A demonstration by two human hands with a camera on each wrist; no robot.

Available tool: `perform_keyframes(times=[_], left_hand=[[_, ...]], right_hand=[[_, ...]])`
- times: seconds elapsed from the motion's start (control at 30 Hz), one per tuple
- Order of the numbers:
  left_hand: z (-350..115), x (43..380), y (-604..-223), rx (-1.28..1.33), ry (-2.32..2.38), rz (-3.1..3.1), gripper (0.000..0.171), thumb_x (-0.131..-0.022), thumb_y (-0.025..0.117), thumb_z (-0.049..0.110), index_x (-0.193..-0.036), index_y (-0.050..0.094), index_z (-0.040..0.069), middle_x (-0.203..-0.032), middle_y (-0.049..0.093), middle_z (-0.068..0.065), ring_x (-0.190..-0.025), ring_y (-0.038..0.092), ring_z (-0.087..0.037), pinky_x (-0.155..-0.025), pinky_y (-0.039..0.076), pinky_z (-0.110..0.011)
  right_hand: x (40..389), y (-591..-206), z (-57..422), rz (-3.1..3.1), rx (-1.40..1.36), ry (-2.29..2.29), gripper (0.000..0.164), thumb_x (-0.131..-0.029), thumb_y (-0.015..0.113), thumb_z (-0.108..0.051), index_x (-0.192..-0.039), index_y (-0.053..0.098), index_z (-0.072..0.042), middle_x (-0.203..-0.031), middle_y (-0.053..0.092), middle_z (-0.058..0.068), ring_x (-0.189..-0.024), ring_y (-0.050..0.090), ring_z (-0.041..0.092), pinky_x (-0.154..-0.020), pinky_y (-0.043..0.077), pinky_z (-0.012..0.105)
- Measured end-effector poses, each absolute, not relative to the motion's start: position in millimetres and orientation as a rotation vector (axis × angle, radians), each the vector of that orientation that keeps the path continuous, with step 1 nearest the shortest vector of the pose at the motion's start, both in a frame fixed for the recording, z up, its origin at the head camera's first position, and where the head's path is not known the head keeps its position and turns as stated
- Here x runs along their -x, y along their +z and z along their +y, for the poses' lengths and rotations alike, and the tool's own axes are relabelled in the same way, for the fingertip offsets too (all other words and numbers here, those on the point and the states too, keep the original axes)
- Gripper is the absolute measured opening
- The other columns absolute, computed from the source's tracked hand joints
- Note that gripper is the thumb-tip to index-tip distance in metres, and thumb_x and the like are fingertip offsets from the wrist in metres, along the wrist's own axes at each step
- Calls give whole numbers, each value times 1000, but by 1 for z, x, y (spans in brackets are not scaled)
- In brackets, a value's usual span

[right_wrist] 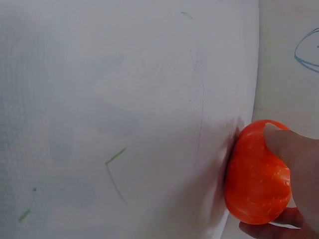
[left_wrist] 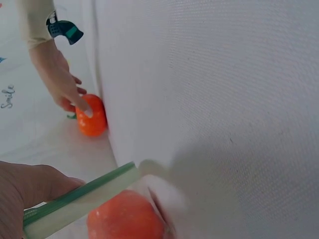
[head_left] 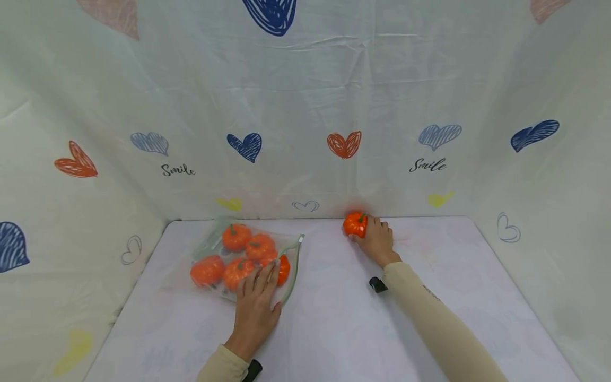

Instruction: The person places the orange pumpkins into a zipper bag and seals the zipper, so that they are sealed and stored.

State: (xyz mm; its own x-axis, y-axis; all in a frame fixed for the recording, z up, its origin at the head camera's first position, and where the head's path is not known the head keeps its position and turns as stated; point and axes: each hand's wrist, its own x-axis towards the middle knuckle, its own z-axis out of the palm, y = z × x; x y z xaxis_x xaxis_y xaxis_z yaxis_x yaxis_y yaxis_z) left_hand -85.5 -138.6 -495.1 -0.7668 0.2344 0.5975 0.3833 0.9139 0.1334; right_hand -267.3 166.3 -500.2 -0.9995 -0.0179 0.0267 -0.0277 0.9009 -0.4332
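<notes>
Near the table's back edge, my right hand grips a small orange pumpkin with a green stem. In the right wrist view the thumb lies over the glossy pumpkin and fingertips curl beneath it. On the left, a clear zip bag with a green closure strip lies on the table, holding several more orange pumpkins. My left hand rests on the bag's front right part, its fingers extended over the pumpkins. The left wrist view has the thumb beside the green zip strip.
The white table meets a hanging white sheet printed with hearts at its back edge, and sheets also hang at both sides. Dark wrist straps sit on both forearms.
</notes>
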Motion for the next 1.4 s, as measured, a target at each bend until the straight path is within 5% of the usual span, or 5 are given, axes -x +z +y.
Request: perform_keyframes(times=[1.4], left_hand=[[-138,85,-495,435,-336,-2503,101,-52,103,4,-144,61,-1,-146,59,-12,-126,50,-37,-97,42,-53]], right_hand=[[134,-497,106,-2885,-518,751,83,-79,94,-34,-142,57,4,-131,67,16,-121,58,40,-103,49,56]])
